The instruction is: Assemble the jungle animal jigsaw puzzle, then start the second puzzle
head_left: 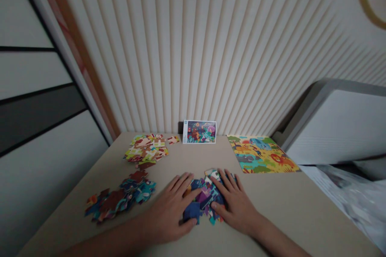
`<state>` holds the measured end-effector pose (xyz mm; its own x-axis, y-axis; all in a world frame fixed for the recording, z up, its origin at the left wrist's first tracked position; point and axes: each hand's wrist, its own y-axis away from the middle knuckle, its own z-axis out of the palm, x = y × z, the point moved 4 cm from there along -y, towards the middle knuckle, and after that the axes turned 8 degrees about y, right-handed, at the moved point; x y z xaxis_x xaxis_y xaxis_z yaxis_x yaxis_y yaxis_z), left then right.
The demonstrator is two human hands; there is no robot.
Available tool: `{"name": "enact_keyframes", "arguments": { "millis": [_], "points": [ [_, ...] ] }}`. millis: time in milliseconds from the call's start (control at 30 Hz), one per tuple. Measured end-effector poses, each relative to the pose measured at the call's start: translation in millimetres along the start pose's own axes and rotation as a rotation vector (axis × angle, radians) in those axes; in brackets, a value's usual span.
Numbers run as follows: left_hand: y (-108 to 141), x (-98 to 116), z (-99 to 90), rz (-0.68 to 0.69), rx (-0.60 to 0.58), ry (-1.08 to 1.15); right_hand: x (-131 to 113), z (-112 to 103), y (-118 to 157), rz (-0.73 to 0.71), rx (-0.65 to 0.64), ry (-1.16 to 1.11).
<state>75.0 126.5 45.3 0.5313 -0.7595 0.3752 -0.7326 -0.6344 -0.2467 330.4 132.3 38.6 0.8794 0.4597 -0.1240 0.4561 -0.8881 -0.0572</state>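
Observation:
A pile of blue and purple jigsaw pieces (205, 194) lies on the table between my two hands. My left hand (173, 209) rests flat along the pile's left side, its fingers stretched out and touching pieces. From the right, my right hand (232, 200) lies with spread fingers over the pile's right edge, covering some of the pieces. Neither hand grips a piece. To the left of my left hand is a second heap of dark blue, teal and brown jigsaw pieces (132, 190).
Behind that heap sits a pile of lighter green and cream jigsaw pieces (146, 148). A picture card (200, 131) leans upright against the ribbed wall (187, 48). An animal puzzle (262, 154) lies flat at the table's right rear. Clear plastic (352, 192) is beyond the right edge.

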Motion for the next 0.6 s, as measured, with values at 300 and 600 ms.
{"name": "enact_keyframes", "arguments": {
  "millis": [300, 600],
  "points": [
    [17, 7, 0.8, -0.037, 0.087, -0.016, -48, -14, -9, -0.006, -0.055, -0.153],
    [24, 17, -11.4, -0.053, 0.274, -0.114, -33, -33, -60, -0.134, 0.122, -0.541]
  ]
}}
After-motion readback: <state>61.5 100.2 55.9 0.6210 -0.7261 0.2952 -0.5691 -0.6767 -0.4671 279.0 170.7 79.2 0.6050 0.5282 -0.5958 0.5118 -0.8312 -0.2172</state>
